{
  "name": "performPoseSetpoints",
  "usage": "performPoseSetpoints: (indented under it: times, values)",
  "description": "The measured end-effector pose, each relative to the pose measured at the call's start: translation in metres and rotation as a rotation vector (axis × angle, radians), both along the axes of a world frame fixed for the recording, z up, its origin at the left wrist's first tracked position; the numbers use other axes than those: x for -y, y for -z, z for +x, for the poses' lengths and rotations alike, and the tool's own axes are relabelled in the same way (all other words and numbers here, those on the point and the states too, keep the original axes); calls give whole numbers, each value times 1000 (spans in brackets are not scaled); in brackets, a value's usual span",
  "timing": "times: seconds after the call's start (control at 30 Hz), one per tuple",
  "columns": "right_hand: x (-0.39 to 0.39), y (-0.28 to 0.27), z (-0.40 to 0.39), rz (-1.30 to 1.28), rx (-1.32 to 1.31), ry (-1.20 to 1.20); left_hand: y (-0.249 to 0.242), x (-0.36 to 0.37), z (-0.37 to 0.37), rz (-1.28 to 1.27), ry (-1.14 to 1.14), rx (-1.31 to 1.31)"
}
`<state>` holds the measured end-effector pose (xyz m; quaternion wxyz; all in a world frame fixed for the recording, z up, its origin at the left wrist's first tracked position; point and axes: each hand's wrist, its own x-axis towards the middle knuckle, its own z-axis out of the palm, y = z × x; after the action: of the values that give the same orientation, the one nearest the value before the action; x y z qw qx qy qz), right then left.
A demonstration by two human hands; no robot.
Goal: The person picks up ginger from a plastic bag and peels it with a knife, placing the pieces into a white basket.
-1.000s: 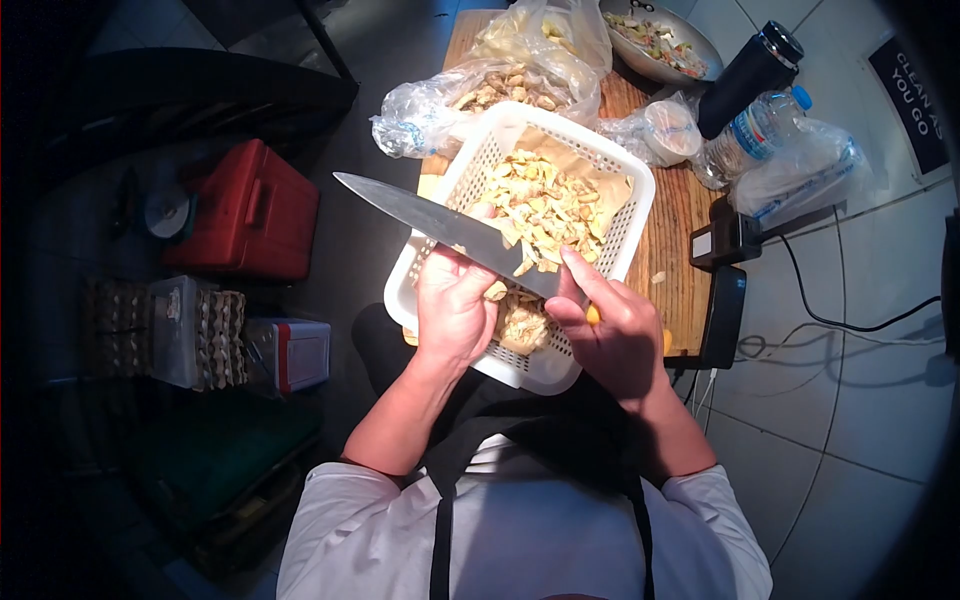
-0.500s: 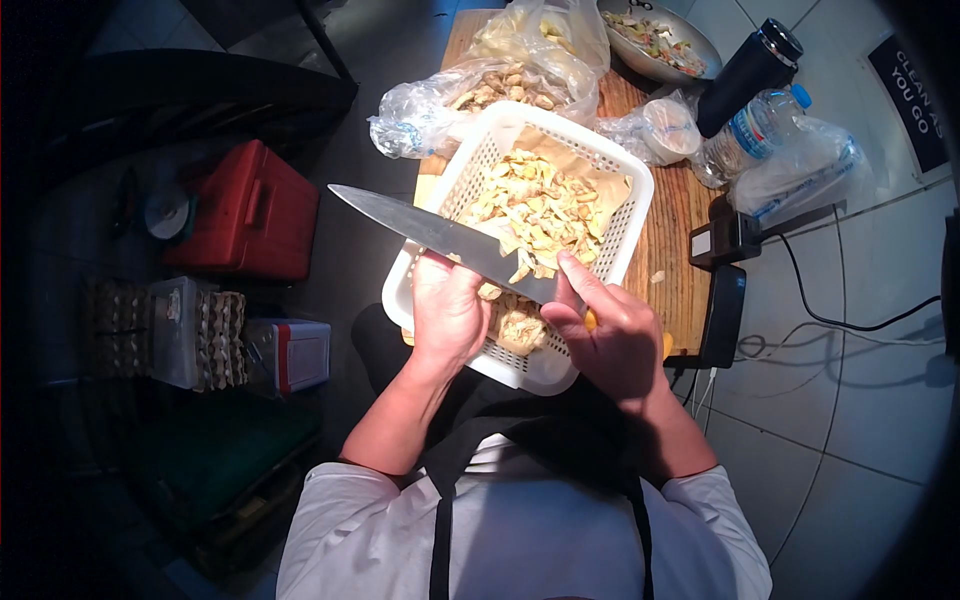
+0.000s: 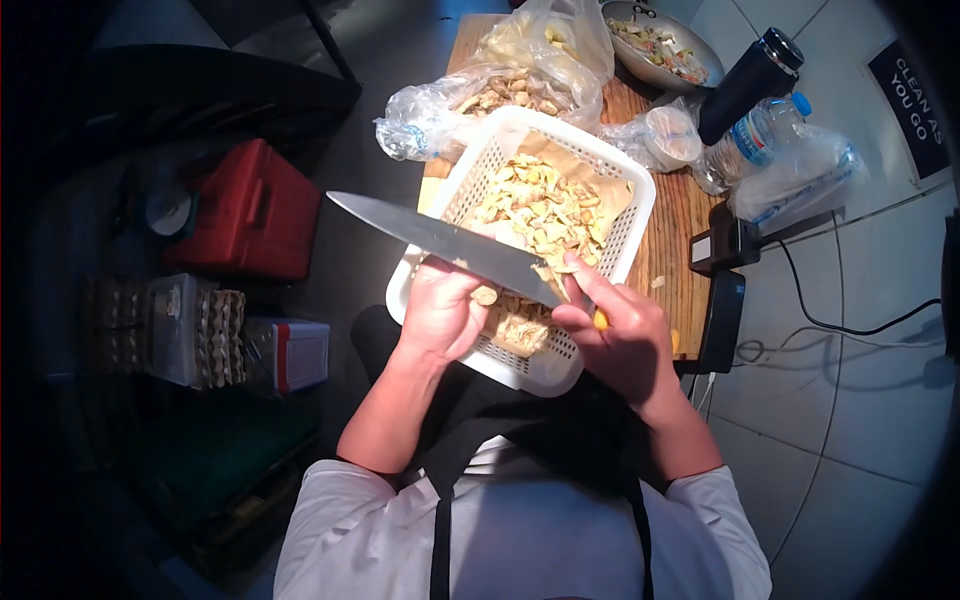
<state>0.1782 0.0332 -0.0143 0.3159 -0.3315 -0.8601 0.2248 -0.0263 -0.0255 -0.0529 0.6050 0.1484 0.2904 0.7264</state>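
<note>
A large knife lies across the white perforated basket, its tip toward the upper left. My right hand is closed around its handle end, thumb and forefinger near the heel of the blade. Under the blade my left hand has its fingers curled round a pale root piece, partly hidden by the knife. Thin pale yellow slices are heaped on brown paper in the basket. A larger knobbly piece sits in the basket's near end, between my hands.
Plastic bags with root pieces lie behind the basket on the wooden table. At the back right stand a pan of food, a dark flask and a water bottle. A red case is at left.
The slices by the blade's heel have shifted, and my right thumb and forefinger have moved slightly. The view has shifted a little. Both hands keep their grips.
</note>
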Motion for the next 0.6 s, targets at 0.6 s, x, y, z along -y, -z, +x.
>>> performPoseSetpoints:
  times: [0.6]
  values:
    - [4,-8,1,-86,102,86,-6,-6,8,-67,-93,-12]
